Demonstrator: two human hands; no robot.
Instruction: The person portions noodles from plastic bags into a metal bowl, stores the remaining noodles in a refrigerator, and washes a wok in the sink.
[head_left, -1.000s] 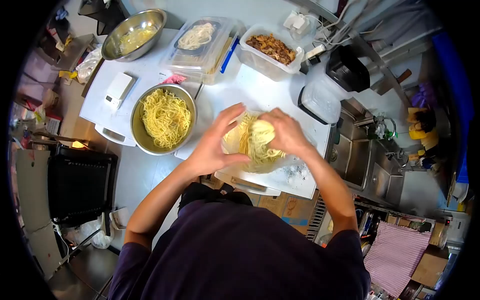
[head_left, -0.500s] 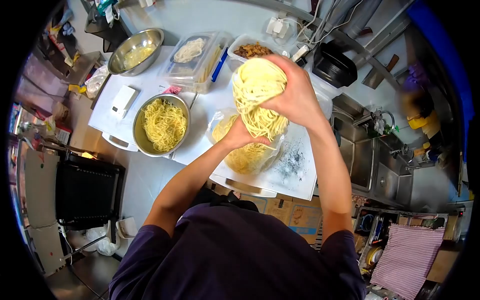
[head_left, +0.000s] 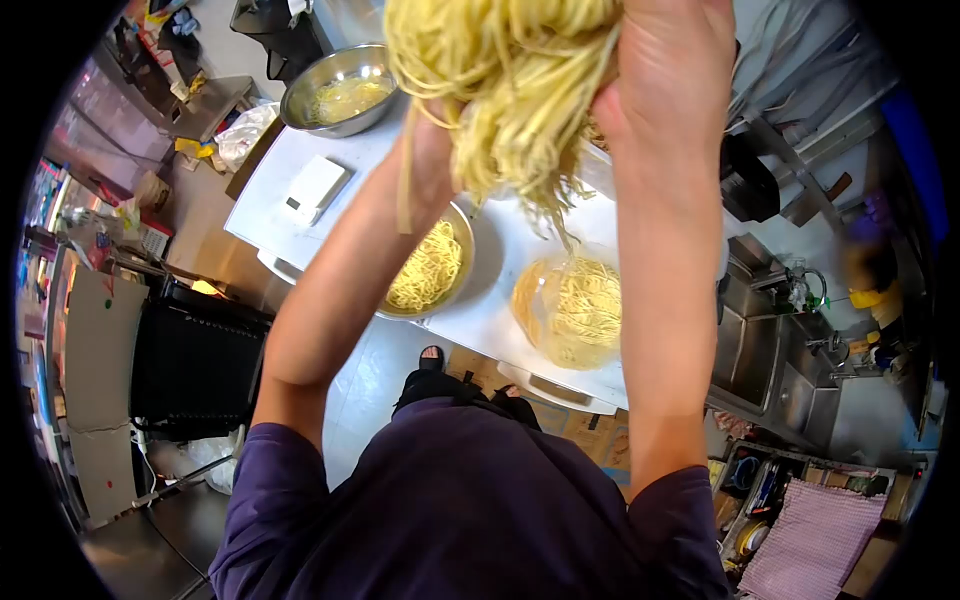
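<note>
A large bundle of yellow noodles [head_left: 505, 75] is raised close to the camera, loose strands hanging from it. On its right side, my right hand [head_left: 668, 70] grips it, the fingertips out of sight. My left hand [head_left: 432, 135] supports the bundle from the left, its fingers mostly hidden behind the strands. Below my left forearm, a metal bowl [head_left: 468, 262] with more yellow noodles is partly covered. Beneath the hanging strands, a clear plastic bag [head_left: 545, 300] of noodles lies on the white table [head_left: 500, 330].
At the back left stands a metal bowl [head_left: 296, 105] with some yellow contents. A small white device [head_left: 318, 188] lies on the tabletop. To the right is a steel sink [head_left: 745, 345] with taps. A black chair [head_left: 195, 360] stands at left.
Both hands have lifted the noodles up and toward the camera, and strands now dangle loosely. The view has shifted, uncovering the bag of noodles and partly hiding the nearer bowl.
</note>
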